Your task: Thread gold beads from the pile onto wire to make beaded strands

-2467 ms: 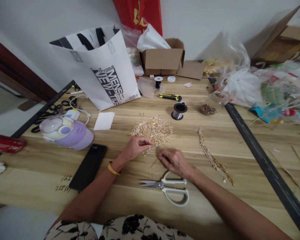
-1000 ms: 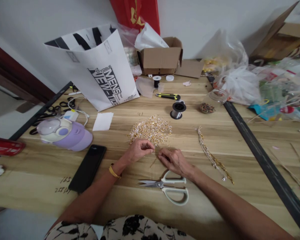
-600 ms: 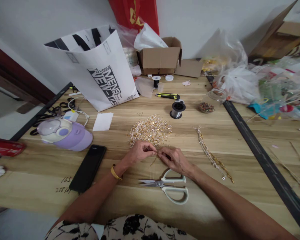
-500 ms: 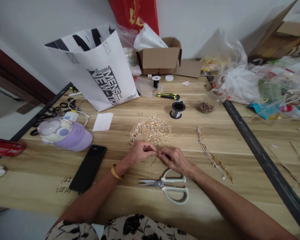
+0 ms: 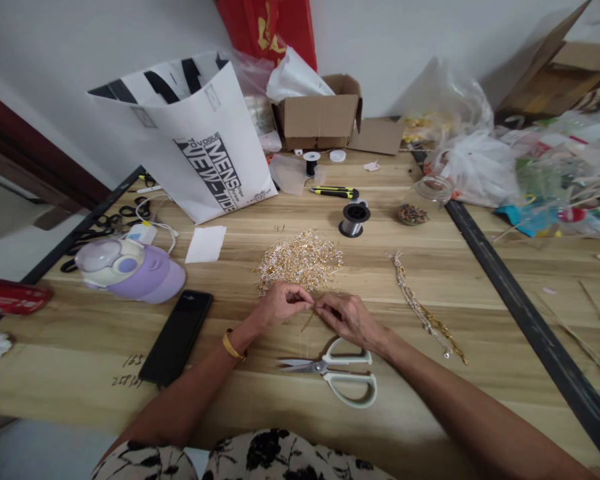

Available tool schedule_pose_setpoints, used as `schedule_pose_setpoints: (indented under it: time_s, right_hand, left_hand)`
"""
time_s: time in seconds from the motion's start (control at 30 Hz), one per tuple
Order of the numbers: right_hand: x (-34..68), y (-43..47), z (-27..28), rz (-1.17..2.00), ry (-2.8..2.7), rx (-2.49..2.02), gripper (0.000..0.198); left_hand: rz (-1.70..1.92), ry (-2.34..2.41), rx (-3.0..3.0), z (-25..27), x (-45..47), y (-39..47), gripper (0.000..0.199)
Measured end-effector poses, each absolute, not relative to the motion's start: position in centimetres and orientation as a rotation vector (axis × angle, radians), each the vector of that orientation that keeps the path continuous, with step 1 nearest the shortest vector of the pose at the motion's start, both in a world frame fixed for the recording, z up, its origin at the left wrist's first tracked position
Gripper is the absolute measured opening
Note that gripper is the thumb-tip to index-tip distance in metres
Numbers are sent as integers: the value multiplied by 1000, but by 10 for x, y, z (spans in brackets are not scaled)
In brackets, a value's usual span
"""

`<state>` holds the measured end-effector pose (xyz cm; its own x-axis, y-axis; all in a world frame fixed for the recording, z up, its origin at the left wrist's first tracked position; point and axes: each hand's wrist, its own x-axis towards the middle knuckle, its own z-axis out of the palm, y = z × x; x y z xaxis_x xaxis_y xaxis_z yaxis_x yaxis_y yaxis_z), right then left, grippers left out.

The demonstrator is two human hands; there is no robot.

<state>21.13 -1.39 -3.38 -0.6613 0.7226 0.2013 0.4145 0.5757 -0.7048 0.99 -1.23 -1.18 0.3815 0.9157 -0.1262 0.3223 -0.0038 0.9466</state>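
Observation:
My left hand [image 5: 284, 304] and my right hand [image 5: 347, 315] meet fingertip to fingertip, both pinched closed on a thin gold chain [image 5: 307, 323] whose end dangles below them. Fine detail between the fingertips is too small to make out. Just beyond lies a loose pile of small gold and silver beads [image 5: 300, 259]. Below my hands, scissors with white handles [image 5: 327, 368] rest on the table, blades slightly apart and pointing left. To the right, finished-looking gold and silver chains [image 5: 423, 308] are laid out in a bundle.
Behind the beads stand a spool of wire [image 5: 353, 220], a yellow-black utility knife [image 5: 334, 193] and a jar of dark beads [image 5: 420, 203]. At left are a black phone [image 5: 177, 337], a purple bottle [image 5: 140, 268] and a white paper bag [image 5: 205, 143]. A cardboard box [image 5: 320, 120] sits behind.

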Motion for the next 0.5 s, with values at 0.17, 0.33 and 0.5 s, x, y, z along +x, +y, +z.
schedule_pose_setpoints:
  time_s: [0.17, 0.33, 0.5]
  right_hand:
    - [211, -15, -33, 857, -2331, -921, 13]
    - [212, -14, -33, 845, -2327, -902, 12]
    - [211, -14, -32, 857, -2321, -887, 13]
  left_hand:
    - [688, 1126, 1560, -10, 10, -13, 11]
    - [671, 1119, 1572, -6, 11, -13, 12]
    - [680, 1114, 1575, -8, 11, -13, 10]
